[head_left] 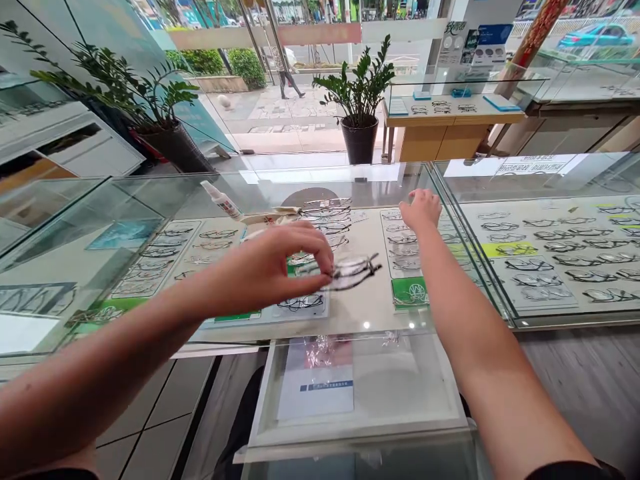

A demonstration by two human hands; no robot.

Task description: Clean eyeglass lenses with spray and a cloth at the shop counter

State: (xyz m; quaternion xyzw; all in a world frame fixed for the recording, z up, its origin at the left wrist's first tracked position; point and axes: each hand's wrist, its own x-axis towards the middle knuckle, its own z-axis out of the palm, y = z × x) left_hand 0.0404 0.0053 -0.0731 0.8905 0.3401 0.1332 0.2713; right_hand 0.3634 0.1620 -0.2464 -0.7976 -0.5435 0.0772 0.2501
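Observation:
My left hand (295, 260) pinches a pair of eyeglasses (356, 270) between thumb and fingers, above the glass counter top. The frame is dark and somewhat blurred, its folded temples sticking out to the right. Farther right, my right hand (423, 208) is at the glass top, loosely bent with the thumb apart and nothing visible in it. Between the hands, a row of eyeglasses (326, 212) lies on the counter, partly hidden behind my left hand. Left of that row are a light cloth (273, 217) and a white spray bottle (223, 200) lying on its side.
Inside the glass display case (360, 320) are trays of eyeglasses and a green card (410, 292). An open drawer (400, 393) in front of me holds papers and clear plastic. Potted plants (360, 137) and another display table (453, 119) stand beyond, by the window.

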